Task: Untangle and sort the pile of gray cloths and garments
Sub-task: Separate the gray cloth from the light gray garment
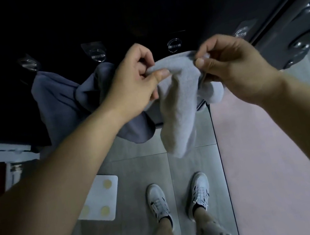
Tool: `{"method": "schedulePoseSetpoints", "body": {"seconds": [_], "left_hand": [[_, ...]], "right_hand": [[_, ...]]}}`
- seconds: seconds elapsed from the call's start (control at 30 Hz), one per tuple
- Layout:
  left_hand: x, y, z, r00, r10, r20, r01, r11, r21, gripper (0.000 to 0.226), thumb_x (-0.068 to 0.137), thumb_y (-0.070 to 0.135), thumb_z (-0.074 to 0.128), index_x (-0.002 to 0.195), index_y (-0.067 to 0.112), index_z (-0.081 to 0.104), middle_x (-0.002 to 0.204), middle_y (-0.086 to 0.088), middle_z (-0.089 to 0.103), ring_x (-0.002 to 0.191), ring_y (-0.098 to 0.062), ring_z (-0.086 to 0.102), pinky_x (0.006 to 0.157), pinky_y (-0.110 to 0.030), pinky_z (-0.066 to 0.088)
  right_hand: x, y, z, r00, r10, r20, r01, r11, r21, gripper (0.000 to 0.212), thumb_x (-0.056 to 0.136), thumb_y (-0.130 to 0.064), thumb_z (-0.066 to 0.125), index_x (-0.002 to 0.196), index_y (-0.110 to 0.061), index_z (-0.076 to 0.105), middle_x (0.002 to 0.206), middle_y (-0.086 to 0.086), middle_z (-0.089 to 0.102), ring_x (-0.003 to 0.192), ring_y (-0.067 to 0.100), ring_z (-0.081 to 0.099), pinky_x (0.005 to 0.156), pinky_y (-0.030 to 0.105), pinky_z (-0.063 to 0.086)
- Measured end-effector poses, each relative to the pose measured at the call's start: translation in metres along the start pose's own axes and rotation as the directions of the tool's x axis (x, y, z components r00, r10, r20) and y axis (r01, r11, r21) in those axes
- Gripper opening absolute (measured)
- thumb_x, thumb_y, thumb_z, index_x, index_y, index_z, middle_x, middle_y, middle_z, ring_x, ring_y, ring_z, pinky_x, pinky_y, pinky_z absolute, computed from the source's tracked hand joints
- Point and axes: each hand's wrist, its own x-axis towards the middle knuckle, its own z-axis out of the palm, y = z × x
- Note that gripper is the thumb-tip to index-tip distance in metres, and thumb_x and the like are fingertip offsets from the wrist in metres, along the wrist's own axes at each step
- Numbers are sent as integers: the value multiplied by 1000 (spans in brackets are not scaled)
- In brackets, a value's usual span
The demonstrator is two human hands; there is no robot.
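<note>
both hands pinching light gray sock [178,113] top edge, left hand [135,79], right hand [232,68], darker gray cloth [68,103] hanging on hooks behind

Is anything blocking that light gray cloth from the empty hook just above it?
Nothing visible does. The left hand and right hand pinch the light gray cloth just below the bare hook; the darker gray cloth hangs further left.
</note>
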Motion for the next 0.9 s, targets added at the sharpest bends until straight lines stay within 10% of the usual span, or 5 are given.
{"method": "schedulePoseSetpoints", "body": {"seconds": [0.23, 0.4, 0.67, 0.9], "left_hand": [[-3, -22, 16, 944, 285, -164, -229, 928, 293, 30, 98, 3, 46, 111, 10, 72, 113, 3, 61, 93, -12, 67, 88, -25, 55], [-10, -34, 38, 930, 342, -135, -179, 743, 645, 46, 93, -1, 44, 137, 3, 57, 134, -18, 49, 122, -32, 53, 100, -37, 49], [-16, -32, 49, 986, 71, -154, 30, 823, 568, 58, 89, 17, 47, 146, 22, 46, 126, -3, 48, 92, -27, 62, 78, -40, 54], [-16, -26, 58, 962, 215, -168, -11, 644, 765, 44, 87, 24, 54, 130, 13, 56, 148, -5, 30, 125, -24, 38, 107, -35, 40]], "right_hand": [[12, 15, 15, 960, -136, -246, 63, 958, -281, 17, 96, -1, 62, 103, -9, 75, 97, 4, 76, 90, 15, 73, 84, 30, 59], [16, 23, 22, 921, -302, -248, 120, 823, -555, 23, 97, -4, 58, 114, -9, 73, 110, 5, 70, 97, 5, 66, 87, 11, 50], [8, 50, 33, 883, -452, -126, 169, 557, -813, 33, 96, -8, 47, 120, -2, 69, 113, 24, 56, 98, 24, 55, 84, 15, 40], [4, 56, 34, 867, -486, -108, 139, 445, -885, 32, 100, -16, 48, 124, -9, 68, 130, 25, 48, 115, 39, 47, 99, 40, 41]]}}
